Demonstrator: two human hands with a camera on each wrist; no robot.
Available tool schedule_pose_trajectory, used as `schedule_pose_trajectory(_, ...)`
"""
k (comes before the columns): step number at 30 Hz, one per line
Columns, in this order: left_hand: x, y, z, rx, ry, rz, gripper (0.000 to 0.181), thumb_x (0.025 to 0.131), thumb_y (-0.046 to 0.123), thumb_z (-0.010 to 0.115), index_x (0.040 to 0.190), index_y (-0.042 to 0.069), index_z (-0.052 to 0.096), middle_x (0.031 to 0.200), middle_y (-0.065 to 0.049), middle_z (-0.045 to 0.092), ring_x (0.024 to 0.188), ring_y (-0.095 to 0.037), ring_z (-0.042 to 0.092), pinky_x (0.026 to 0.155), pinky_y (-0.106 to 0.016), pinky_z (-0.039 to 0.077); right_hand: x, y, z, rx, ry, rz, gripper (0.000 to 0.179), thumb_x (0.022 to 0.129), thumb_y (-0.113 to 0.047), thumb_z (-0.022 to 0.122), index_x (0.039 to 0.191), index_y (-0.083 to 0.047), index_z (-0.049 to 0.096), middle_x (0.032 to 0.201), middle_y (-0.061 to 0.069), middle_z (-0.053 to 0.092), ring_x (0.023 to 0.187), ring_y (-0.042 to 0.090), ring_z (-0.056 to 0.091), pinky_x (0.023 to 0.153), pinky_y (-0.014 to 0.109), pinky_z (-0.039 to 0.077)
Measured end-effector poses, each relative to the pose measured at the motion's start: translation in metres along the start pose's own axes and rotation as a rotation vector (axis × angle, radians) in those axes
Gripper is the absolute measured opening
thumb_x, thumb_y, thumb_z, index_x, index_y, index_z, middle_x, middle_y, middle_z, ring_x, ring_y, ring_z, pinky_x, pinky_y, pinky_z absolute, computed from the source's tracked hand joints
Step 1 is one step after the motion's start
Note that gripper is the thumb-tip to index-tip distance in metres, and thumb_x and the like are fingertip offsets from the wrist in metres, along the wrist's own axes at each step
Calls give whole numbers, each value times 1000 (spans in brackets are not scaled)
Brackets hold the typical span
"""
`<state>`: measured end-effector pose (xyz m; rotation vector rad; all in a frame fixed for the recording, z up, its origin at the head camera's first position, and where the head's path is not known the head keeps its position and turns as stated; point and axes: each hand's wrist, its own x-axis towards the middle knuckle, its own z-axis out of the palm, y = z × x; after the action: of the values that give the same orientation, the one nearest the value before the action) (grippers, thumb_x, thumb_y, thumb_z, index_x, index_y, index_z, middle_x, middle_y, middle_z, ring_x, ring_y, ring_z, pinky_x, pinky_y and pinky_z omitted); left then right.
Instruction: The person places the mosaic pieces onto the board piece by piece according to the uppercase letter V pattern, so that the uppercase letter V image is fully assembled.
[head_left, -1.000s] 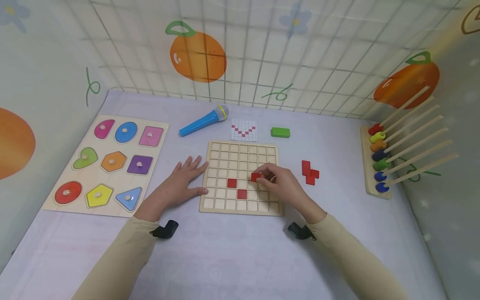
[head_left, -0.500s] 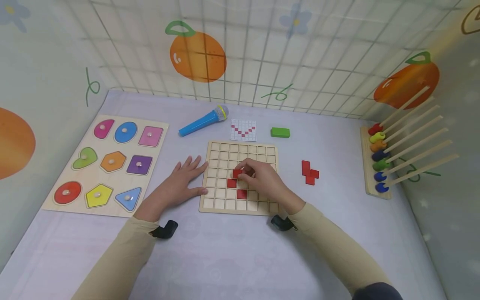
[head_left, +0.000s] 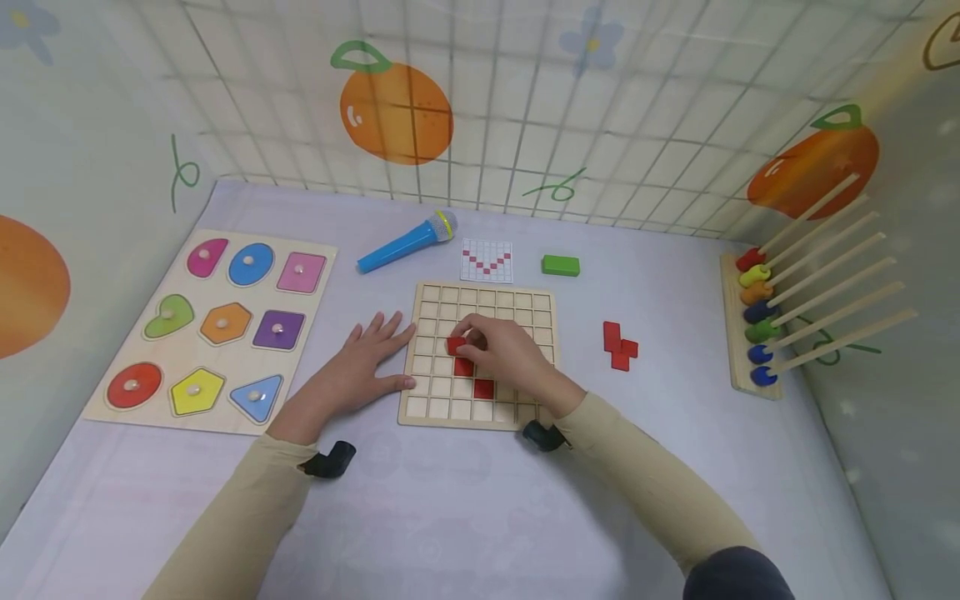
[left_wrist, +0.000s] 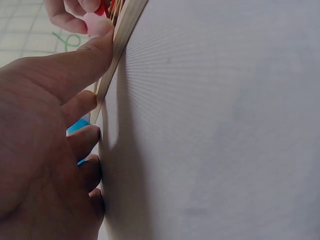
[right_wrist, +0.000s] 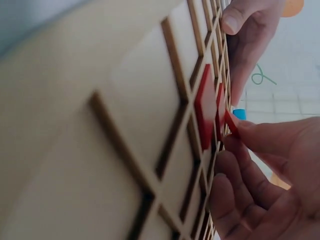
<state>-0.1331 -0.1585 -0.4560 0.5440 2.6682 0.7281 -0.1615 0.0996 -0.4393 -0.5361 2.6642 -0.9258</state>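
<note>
A wooden grid board [head_left: 442, 408] lies in the middle of the table. Two red square tiles sit in its cells, one tile [head_left: 483, 389] nearer the front and another tile [head_left: 463, 367] up and left of it. My right hand [head_left: 504, 354] pinches a third red tile [head_left: 455, 345] between thumb and fingertip, over the board just above the second tile. In the right wrist view this pinched tile [right_wrist: 231, 123] is tilted against the grid. With fingers spread, my left hand [head_left: 363, 367] touches the board's left edge with thumb and fingertips.
Several loose red tiles [head_left: 612, 336] lie right of the board. Behind it are a pattern card [head_left: 487, 261], a green block [head_left: 561, 265] and a blue toy microphone [head_left: 405, 246]. A shape puzzle [head_left: 247, 367] lies at left, a peg stand [head_left: 738, 350] at right.
My right hand has carried the pinched red tile leftward across the board, from the right of the two placed tiles to above the left one. My left hand has stayed in place.
</note>
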Motion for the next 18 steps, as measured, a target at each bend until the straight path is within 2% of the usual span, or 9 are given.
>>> schedule_pose_trajectory(13, 0, 1, 0, 4, 0, -2, 88, 92, 44, 74, 162, 15, 29, 169, -13, 15, 156, -37, 1, 126, -55, 0, 10, -8, 3, -30, -38, -37, 18, 96, -21, 74, 113, -19, 70, 97, -7, 66, 87, 13, 58, 80, 26, 53)
schedule_pose_trajectory(18, 0, 1, 0, 5, -2, -2, 88, 92, 44, 74, 162, 15, 29, 169, -13, 15, 156, -37, 1, 126, -55, -1, 13, -9, 7, -79, -35, -37, 19, 94, -21, 75, 113, -19, 71, 102, -5, 64, 90, 13, 58, 82, 27, 53)
